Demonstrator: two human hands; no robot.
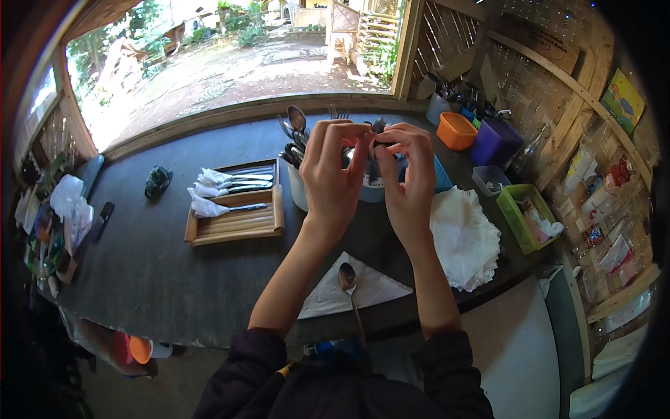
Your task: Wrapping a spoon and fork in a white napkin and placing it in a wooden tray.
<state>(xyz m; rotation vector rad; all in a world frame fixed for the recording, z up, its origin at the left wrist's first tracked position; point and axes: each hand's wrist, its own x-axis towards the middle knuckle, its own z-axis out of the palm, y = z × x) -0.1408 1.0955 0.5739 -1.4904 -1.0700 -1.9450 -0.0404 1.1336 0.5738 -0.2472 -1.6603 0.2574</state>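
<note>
Both hands are raised above the dark table, fingertips close together over the cutlery containers. My left hand (335, 167) has its thumb and fingers pinched. My right hand (411, 167) curls its fingers just beside them. Something thin may be between the fingertips, but the fingers and the cutlery behind hide it. A white container (297, 191) with spoons (297, 119) stands partly behind my left hand. Between my wrists shows another container (372, 195) bearing writing. Fork tines (338, 112) rise behind. Nearer me, a spoon (347, 277) lies across a triangular folded paper napkin (324, 299), its handle past the table edge.
A bamboo tray (238, 240) holds cutlery with napkin-wrapped ends. Right of my forearm is a stack of white napkins (463, 241). Beyond are a green bin (515, 222), an orange container (456, 131) and a purple box (494, 141). A dark lump (158, 182) sits left.
</note>
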